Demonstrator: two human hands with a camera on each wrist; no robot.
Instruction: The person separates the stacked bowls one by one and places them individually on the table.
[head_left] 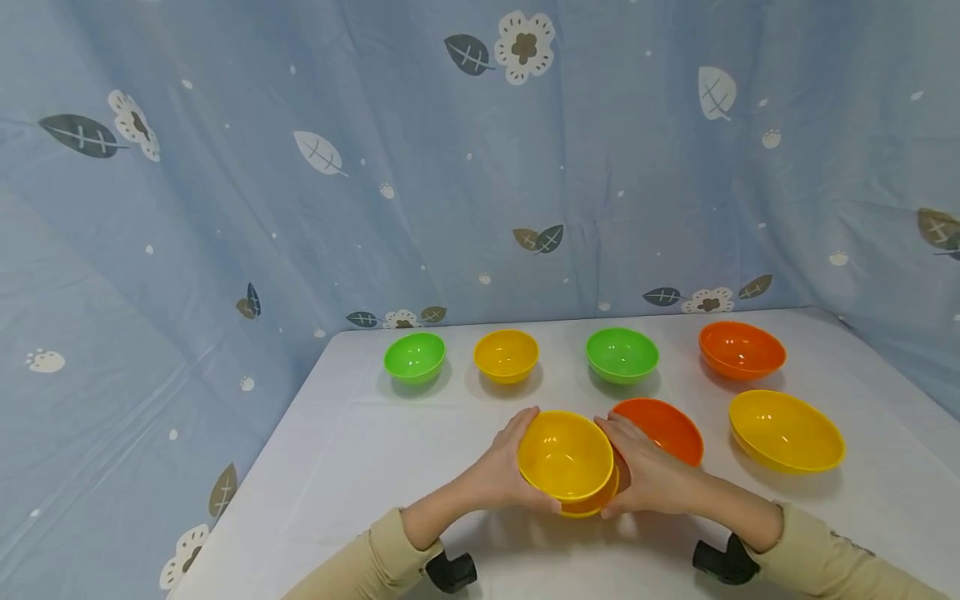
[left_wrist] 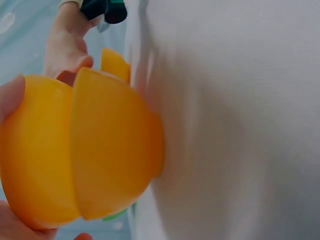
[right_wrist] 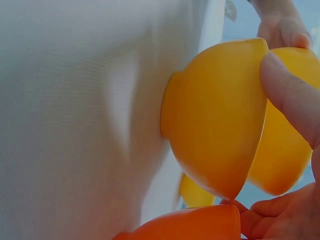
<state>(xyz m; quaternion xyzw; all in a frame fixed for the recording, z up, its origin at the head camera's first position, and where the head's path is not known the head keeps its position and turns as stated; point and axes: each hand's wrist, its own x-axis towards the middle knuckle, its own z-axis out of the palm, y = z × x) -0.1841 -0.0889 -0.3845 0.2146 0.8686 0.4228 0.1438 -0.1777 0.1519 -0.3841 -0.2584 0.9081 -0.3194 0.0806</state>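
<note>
Two yellow bowls are together at the front middle of the table. My left hand (head_left: 504,473) grips the upper yellow bowl (head_left: 566,457) by its side, thumb and fingers spread around it. That bowl sits tilted, partly inside the lower yellow bowl (head_left: 597,502). My right hand (head_left: 651,473) holds the lower bowl at its rim; in the right wrist view the thumb (right_wrist: 290,95) presses the near edge and the fingers are at the opposite edge. Whether the lower bowl's base touches the table cannot be told. An orange bowl (head_left: 660,425) stands right behind my right hand, partly hidden by it.
Along the back of the white table (head_left: 360,500) stand a green bowl (head_left: 415,358), a smaller yellow bowl (head_left: 506,357), another green bowl (head_left: 622,356) and an orange bowl (head_left: 742,351). A wide yellow bowl (head_left: 786,432) is at the right. A blue patterned curtain (head_left: 420,167) hangs behind.
</note>
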